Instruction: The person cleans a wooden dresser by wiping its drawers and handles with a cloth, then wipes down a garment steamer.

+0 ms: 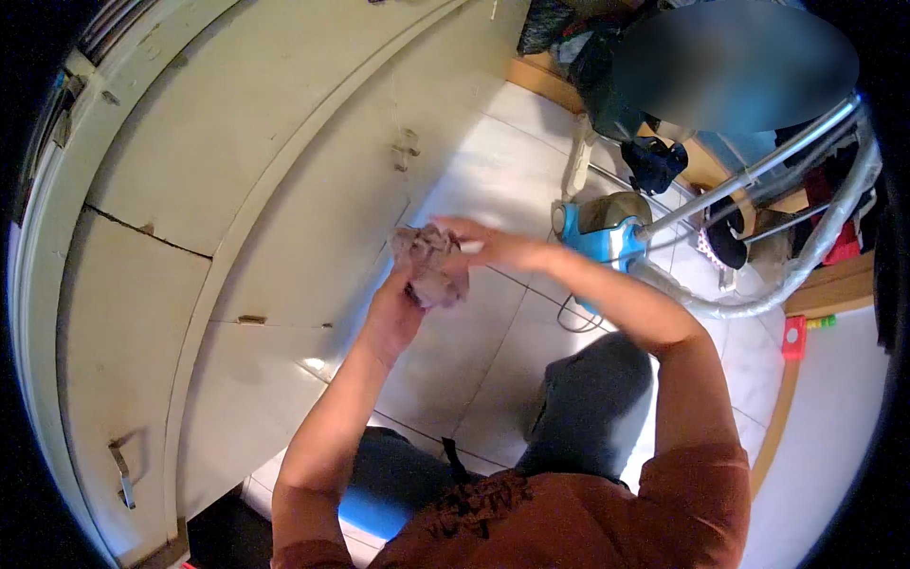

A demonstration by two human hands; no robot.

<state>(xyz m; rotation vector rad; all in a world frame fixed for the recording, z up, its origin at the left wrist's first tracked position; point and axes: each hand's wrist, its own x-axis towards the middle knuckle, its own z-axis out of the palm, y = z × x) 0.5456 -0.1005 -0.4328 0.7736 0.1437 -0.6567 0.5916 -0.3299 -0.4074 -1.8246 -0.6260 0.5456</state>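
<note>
A crumpled greyish-pink cloth (431, 266) is bunched up in front of me, above the tiled floor. My left hand (393, 311) is closed around its lower left side, with the fingers partly hidden by the folds. From the right, my right hand (493, 248) reaches the cloth's upper edge, its fingers closed against the fabric. A small white patch shows by the right fingers; I cannot tell what it is.
Cream cabinet doors (294, 247) with metal handles line the left. A blue canister vacuum cleaner (602, 232) stands on the white tiles (445, 370), its hose (758, 303) wrapped in clear plastic. A red box (794, 339) is at the right. My knees are below.
</note>
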